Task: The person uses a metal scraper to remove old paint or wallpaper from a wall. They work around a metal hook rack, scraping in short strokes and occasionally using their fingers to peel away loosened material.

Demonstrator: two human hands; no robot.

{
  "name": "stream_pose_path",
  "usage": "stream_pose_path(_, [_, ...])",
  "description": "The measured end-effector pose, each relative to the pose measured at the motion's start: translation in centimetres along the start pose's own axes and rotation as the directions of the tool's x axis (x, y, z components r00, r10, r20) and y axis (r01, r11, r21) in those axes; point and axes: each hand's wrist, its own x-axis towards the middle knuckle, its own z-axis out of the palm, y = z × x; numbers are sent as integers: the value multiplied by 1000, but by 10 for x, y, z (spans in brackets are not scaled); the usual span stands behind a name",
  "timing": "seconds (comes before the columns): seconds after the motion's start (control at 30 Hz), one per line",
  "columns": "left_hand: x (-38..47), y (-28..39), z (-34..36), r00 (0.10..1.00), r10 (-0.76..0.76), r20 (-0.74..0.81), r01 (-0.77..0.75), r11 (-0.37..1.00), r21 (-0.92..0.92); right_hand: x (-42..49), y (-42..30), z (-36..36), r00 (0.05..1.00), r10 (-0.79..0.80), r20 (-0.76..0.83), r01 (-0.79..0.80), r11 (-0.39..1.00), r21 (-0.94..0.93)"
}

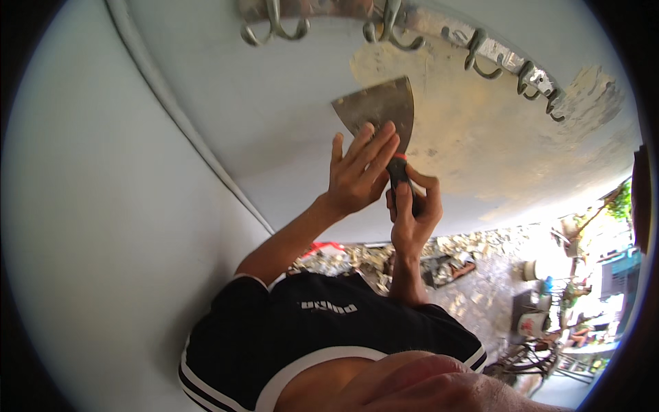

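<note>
A wide putty knife [394, 98] with a stained metal blade and a dark handle with a red band is held up before the wall [288, 154]. My right hand [417, 211] is wrapped around the handle, thumb along it. The spread fingers of my left hand [355, 172] lie against the lower part of the blade, partly covering it. Behind and to the right of the blade, the wall has a large bare, yellowish patch [463, 129] where the grey-white coating is gone. Whether the blade's edge touches the wall, I cannot tell.
Above the blade runs a rail with several metal double hooks [388, 26]. A pipe or cable [170, 103] follows the corner at left. Flaked debris [479, 247] covers the floor along the wall. Buckets [533, 324] and metal-framed items [530, 355] stand at right.
</note>
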Motion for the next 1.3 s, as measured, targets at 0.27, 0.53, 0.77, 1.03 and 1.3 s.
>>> stream_pose_path(0.27, [20,6,25,957,-66,-283,55,997,-45,5,-3,13,990,-139,33,141,988,-62])
stream_pose_path(0.53, [58,-10,4,969,27,-245,-74,980,-185,8,-25,23,998,-26,59,25,1000,19])
stream_pose_path(0.77, [62,5,14,968,-18,-251,-27,984,-174,-3,-26,31,994,-15,-108,9,999,-49])
stream_pose_path(1.03, [90,11,26,964,178,-197,-212,962,-174,6,-39,18,995,-68,-74,57,988,-146])
stream_pose_path(1.3, [82,-2,19,947,187,-259,-216,973,-86,-3,-33,28,988,-66,-137,60,997,-45])
